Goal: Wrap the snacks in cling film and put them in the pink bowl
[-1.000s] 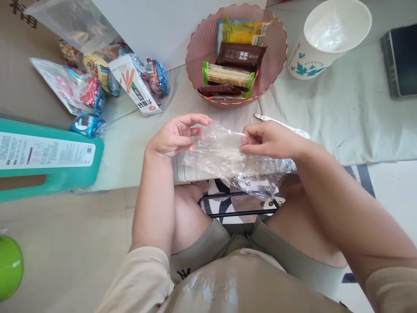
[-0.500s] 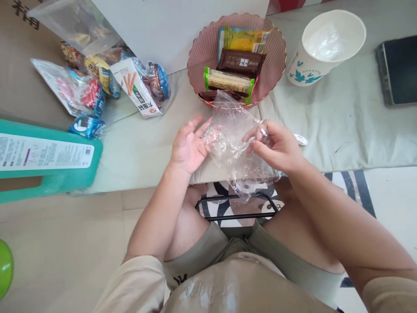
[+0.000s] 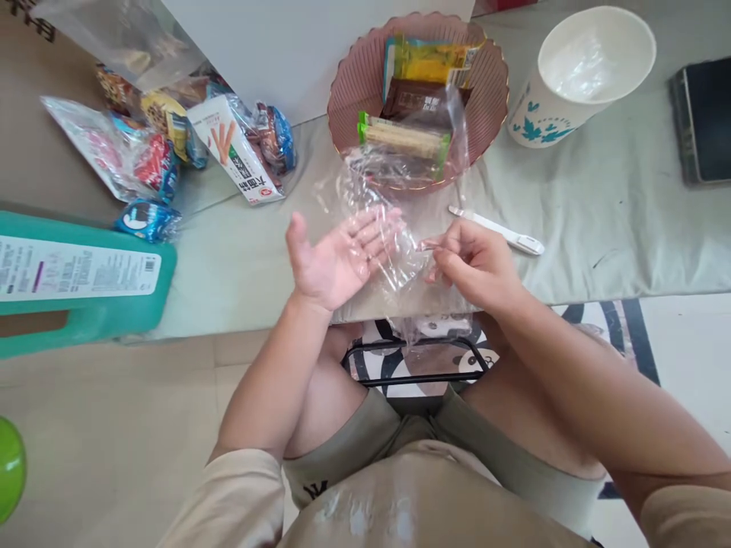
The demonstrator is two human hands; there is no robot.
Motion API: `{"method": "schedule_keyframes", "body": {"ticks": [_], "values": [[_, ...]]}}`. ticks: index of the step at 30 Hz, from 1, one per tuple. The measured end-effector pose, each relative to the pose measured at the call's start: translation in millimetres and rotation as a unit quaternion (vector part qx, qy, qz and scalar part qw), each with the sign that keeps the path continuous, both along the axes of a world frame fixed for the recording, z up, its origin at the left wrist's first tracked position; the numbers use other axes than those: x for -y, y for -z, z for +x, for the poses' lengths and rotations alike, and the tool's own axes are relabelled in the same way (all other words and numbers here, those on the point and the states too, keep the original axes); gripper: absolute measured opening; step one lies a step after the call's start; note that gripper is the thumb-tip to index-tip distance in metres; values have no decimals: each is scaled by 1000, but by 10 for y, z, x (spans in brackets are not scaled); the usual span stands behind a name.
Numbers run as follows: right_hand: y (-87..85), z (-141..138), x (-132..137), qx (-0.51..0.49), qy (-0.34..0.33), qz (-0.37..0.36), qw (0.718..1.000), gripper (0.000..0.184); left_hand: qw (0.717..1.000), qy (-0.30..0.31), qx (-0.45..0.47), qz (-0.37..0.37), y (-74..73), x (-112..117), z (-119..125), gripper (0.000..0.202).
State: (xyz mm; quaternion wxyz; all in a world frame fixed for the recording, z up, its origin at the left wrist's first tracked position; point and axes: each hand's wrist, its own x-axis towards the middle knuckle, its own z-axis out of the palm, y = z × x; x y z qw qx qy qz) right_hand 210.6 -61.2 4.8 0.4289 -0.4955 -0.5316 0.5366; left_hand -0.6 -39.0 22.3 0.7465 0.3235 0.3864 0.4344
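Observation:
Between my hands hangs a crumpled clear plastic bag [image 3: 400,259], spread from the near side of the pink bowl [image 3: 485,114] down past the table edge. My left hand [image 3: 336,255] is palm up with fingers stretched out, touching or just behind the film. The thumb and fingers of my right hand [image 3: 474,262] pinch the bag's right side. Just beyond that hand lies a white utility knife [image 3: 502,230]. Inside the bowl are wrapped snacks: a yellow packet [image 3: 434,61], a brown packet [image 3: 422,100] and a green-ended packet [image 3: 403,138], partly seen through the film.
A paper cup [image 3: 542,122] with clear film inside stands at the right, beside a dark phone-like device [image 3: 708,122]. On the left are a snack box [image 3: 234,148], several bagged snacks [image 3: 151,156] and a teal jug [image 3: 142,312]. A white panel [image 3: 285,53] stands behind.
The clear bag has spread upward over the bowl's near side. My left hand has opened wider, palm up. My right hand has moved slightly down and closed on the film, uncovering the knife.

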Motion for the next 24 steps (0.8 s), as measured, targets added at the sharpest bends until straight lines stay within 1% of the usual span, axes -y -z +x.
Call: {"method": "schedule_keyframes", "body": {"ticks": [2,4,6,8,10,11,13,15,16,17,19,21,23,24], "values": [[25,-4,4,45,57,27,997,29,999,22,28,7,63,88,117,93],[36,11,14,104,96,47,989,29,999,15,22,25,151,160,227,94],[40,34,25,151,107,66,980,31,999,-20,-15,32,248,179,307,85],[47,53,30,163,94,82,979,31,997,-63,-48,17,321,135,338,71],[58,63,25,137,75,67,986,30,995,-86,-51,-4,342,48,319,59],[63,64,18,111,70,44,990,30,995,-86,-43,-13,331,2,296,55],[65,67,-6,54,66,-21,996,28,997,-68,-24,-33,280,-73,242,52],[51,76,-34,15,56,-89,994,21,997,-30,-30,-66,220,-111,194,42],[40,85,-48,7,46,-118,992,19,996,-6,-51,-79,199,-117,177,34],[29,95,-59,4,32,-143,989,21,993,17,-82,-83,186,-118,162,25],[20,121,-74,-1,6,-172,985,31,985,53,-154,-64,186,-114,138,15],[37,143,-79,-18,-12,-161,987,38,977,75,-200,-22,209,-116,109,18],[78,157,-79,-43,-17,-114,992,41,975,94,-201,20,234,-127,72,29],[102,158,-78,-55,-14,-84,995,39,976,101,-191,41,242,-133,53,34]]}}
